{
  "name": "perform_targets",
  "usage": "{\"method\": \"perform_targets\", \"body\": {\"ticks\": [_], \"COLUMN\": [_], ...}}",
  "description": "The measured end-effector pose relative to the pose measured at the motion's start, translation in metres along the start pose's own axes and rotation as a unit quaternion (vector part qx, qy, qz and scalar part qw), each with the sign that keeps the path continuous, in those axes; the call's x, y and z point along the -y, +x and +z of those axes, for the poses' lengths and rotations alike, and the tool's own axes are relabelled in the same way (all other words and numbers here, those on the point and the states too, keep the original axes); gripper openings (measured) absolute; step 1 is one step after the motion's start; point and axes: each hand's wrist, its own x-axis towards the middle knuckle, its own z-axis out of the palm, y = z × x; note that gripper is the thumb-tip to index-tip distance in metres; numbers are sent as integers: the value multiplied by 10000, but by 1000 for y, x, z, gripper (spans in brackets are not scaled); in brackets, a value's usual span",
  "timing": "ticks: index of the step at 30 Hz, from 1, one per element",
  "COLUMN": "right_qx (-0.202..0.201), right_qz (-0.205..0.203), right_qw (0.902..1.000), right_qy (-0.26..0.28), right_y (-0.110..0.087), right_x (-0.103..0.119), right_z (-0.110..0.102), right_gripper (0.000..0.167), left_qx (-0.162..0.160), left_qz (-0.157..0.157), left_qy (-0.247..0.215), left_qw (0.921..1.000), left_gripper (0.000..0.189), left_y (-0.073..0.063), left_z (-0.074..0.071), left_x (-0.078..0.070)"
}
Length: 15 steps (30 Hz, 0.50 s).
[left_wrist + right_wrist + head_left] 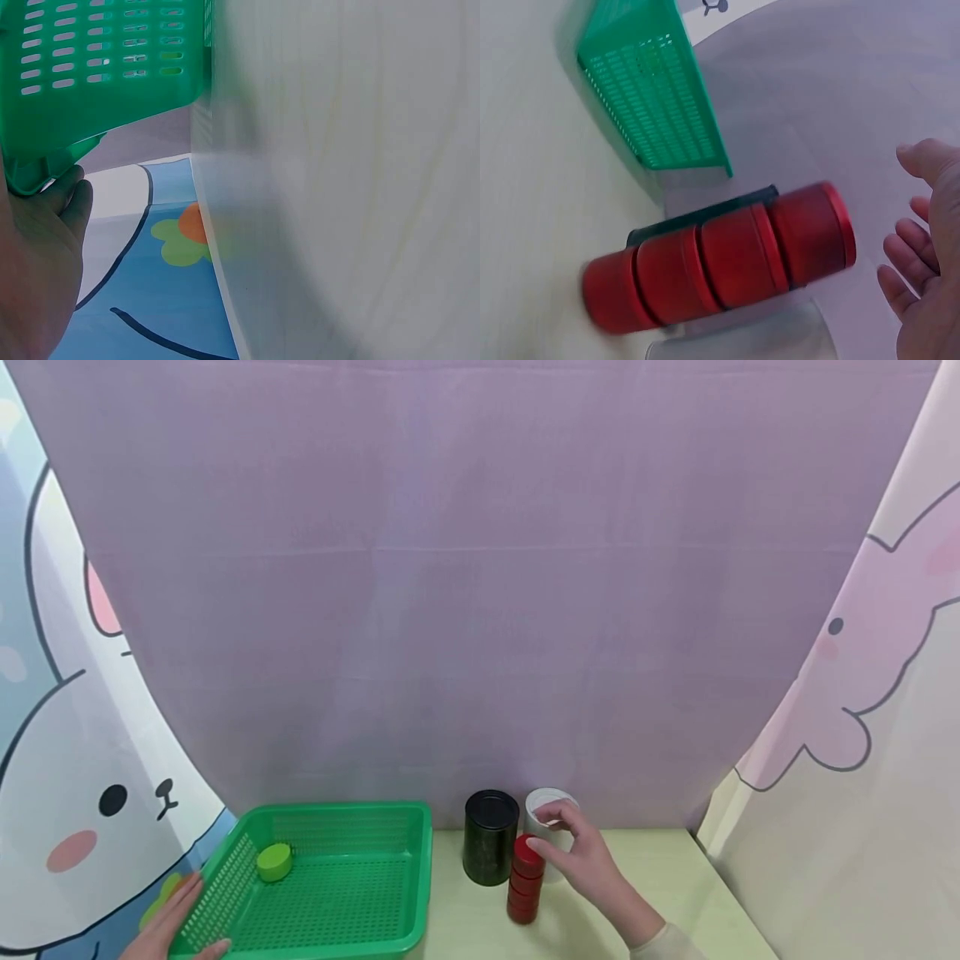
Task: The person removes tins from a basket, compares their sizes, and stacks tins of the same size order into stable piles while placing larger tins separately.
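A stack of several round red tins (525, 881) stands upright on the table, large in the right wrist view. My right hand (592, 864) hovers beside its top, thumb and fingers parted. In the right wrist view that hand (934, 247) is apart from the stack, with nothing in its grasp. A green plastic basket (423, 893) stands at the left, with a small lime-green round tin (274, 862) inside against its left wall. My left hand (168, 922) touches the basket's near left corner, its fingers extended along the outside; the left wrist view shows them below the rim.
Behind the red stack stand a black canister (491, 839) and a white canister (542, 802), the latter partly hidden by my right hand. A purple cloth (480, 610) hangs along the back of the pale table (645, 868). Curtains with cartoon animals flank both sides.
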Motion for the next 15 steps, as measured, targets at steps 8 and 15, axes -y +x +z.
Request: {"method": "perform_targets", "body": {"ticks": [8,15], "right_qx": [54,453], "right_qz": [-250,-420], "right_qw": [9996,9964], "right_qy": [75,585], "right_y": [3,10], "right_x": [23,45], "right_z": [14,33], "right_gripper": [39,37], "left_qx": [75,119], "left_qz": [-73,-123], "left_qy": [-22,-60], "left_qw": [9999,9998], "left_gripper": [110,110], "left_y": [2,2], "left_z": [-1,-1], "left_x": [0,2]}}
